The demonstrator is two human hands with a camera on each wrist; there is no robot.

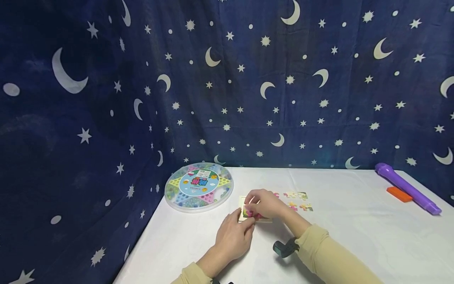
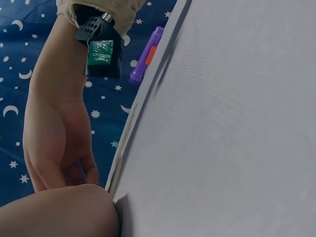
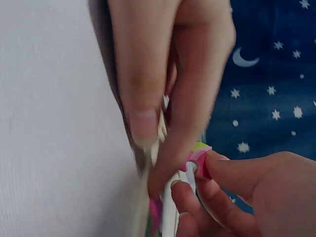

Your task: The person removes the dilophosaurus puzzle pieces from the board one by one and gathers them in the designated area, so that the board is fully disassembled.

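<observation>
A small pale puzzle tray (image 1: 242, 202) lies flat on the table, with pink and green pieces inside, partly covered by the hands. My left hand (image 1: 233, 236) grips the tray's near left corner, its fingers on the left edge and its thumb along the front edge. Over the tray, my right hand (image 1: 266, 203) pinches a pink puzzle piece (image 3: 201, 159) between thumb and fingers, tilted up off the tray in the right wrist view. Several loose puzzle pieces (image 1: 306, 207) lie in two rows just beyond the right hand.
Left of the tray sits a round, clear-lidded Chinese checkers set (image 1: 199, 187). At the far right lie a purple toy microphone (image 1: 408, 189) and an orange block (image 1: 399, 194) on the white-covered table (image 1: 340, 228). A dark blue star-and-moon curtain (image 1: 248, 102) closes off the back and left.
</observation>
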